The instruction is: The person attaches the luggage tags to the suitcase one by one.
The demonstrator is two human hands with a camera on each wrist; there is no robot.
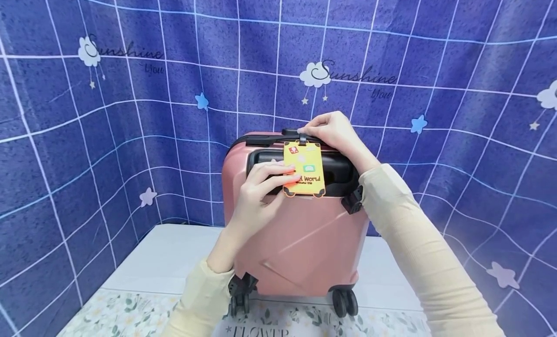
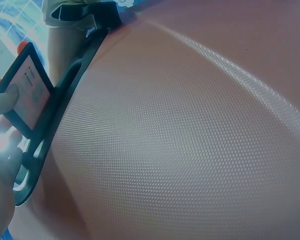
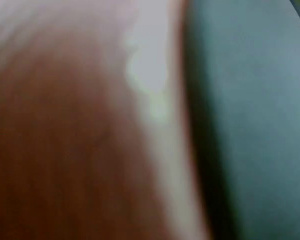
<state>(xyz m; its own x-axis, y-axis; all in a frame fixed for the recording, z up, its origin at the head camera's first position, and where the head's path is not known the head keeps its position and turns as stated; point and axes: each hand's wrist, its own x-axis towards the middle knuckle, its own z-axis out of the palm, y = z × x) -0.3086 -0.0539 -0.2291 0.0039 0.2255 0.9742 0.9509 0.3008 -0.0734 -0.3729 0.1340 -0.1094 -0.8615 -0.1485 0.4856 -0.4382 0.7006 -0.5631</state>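
A pink hard-shell suitcase (image 1: pixel 300 245) stands upright on its wheels in the head view. A yellow luggage tag (image 1: pixel 312 171) shaped like a small suitcase hangs against its black recessed panel. My left hand (image 1: pixel 259 189) pinches the tag at its lower left, fingers over the printed front. In the left wrist view the thumb (image 2: pixel 10 98) presses the tag's dark-framed back window (image 2: pixel 31 92). Above, my right hand (image 1: pixel 334 130) pinches the tag's short black strap (image 1: pixel 302 139) beside the black top handle (image 1: pixel 290 132); its fingertips partly hide the strap's upper end. The right wrist view is a close blur.
Black caster wheels (image 1: pixel 345 302) sit under the suitcase. Below is a white surface (image 1: pixel 148 255) with a floral printed mat (image 1: pixel 135 312) in front. A blue gridded curtain (image 1: pixel 183 61) with clouds and stars hangs close behind and along both sides.
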